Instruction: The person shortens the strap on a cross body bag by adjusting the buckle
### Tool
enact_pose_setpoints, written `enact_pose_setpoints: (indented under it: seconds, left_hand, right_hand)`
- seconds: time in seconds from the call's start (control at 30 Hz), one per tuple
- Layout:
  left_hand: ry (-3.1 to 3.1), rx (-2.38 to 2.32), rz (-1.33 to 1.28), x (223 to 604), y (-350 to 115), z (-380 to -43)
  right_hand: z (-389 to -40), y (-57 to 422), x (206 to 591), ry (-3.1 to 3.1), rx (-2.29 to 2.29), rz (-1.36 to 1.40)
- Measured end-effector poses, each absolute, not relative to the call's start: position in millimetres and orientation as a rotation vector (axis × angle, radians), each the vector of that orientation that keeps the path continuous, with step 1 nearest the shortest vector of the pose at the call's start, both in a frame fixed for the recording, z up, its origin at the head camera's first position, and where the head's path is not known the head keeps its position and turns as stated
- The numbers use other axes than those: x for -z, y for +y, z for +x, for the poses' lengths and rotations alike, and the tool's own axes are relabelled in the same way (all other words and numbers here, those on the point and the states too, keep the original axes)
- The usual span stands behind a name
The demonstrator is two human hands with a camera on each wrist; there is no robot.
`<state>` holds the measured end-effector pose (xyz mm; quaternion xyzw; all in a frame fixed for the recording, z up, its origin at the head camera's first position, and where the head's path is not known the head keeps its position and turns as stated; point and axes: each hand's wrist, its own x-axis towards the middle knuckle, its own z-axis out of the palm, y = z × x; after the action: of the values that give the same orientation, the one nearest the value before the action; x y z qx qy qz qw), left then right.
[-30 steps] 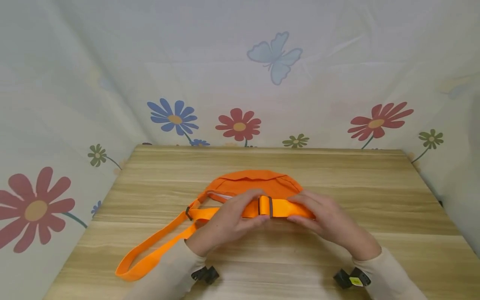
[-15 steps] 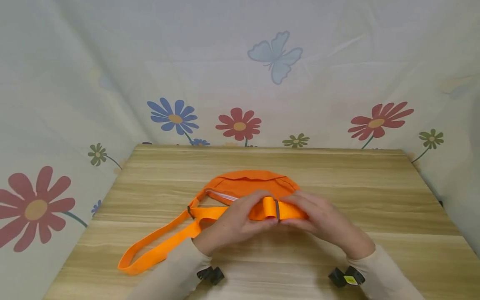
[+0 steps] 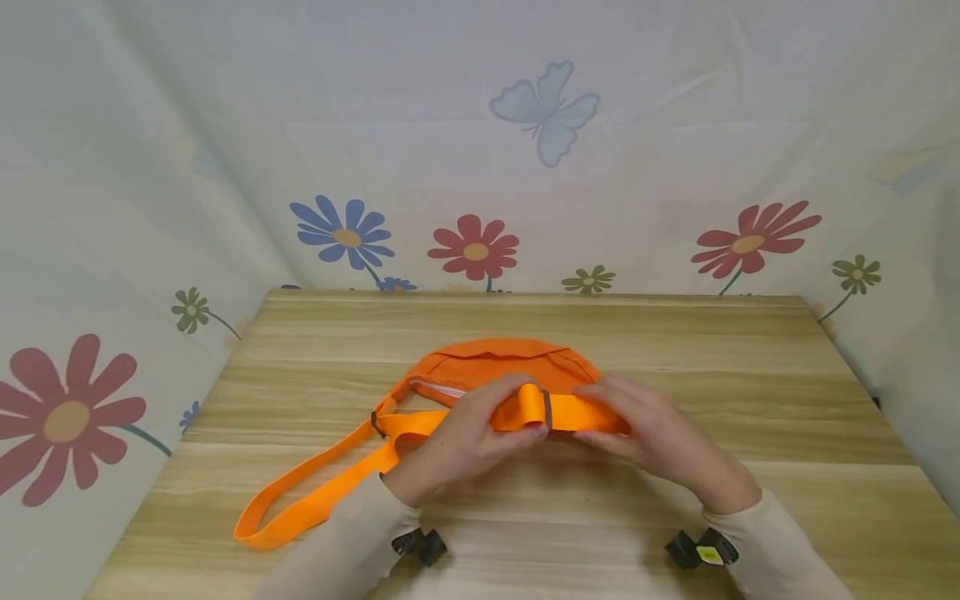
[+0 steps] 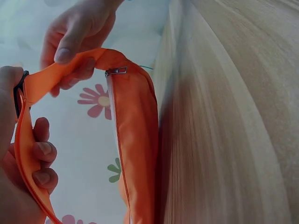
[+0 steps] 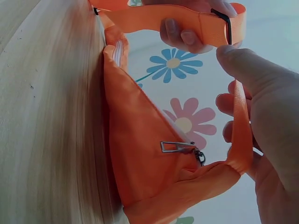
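An orange waist bag (image 3: 502, 362) lies on the table, its strap (image 3: 581, 412) lifted in front of it between both hands. My left hand (image 3: 480, 421) pinches the strap at a dark slider buckle (image 3: 547, 410), where the webbing bulges up in a small loop. To the right of the buckle, my right hand (image 3: 660, 433) holds the strap between thumb and fingers. The left wrist view shows the left fingers behind the webbing and the buckle (image 4: 19, 93) at the thumb. A metal zipper pull (image 5: 177, 146) shows on the bag in the right wrist view.
The strap's slack loop (image 3: 285, 521) trails over the wooden table (image 3: 750, 358) to the left, past a second dark slider (image 3: 377, 424). A pale cloth backdrop (image 3: 637, 167) with printed flowers surrounds the table's back and sides.
The hands first came closer together, and the webbing loop bulged up at the buckle. Since then my right hand has slid back rightward along the strap, exposing more webbing. The bag stays put.
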<state>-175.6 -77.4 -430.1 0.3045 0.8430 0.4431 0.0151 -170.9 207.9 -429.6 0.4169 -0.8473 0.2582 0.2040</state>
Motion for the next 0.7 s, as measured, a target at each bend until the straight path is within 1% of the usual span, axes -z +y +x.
enact_pose_setpoints:
  seconds: [0.47, 0.7]
  left_hand:
    - [2.634, -1.329, 1.004, 434.5, -79.2, -177.5]
    - [2.662, -1.293, 1.129, 434.9, -75.7, -178.6]
  right_hand:
    - [-171.0, 202.8, 430.5, -2.370, -0.768, 1.218]
    - [-171.9, 196.9, 428.9, -2.412, -0.791, 1.227]
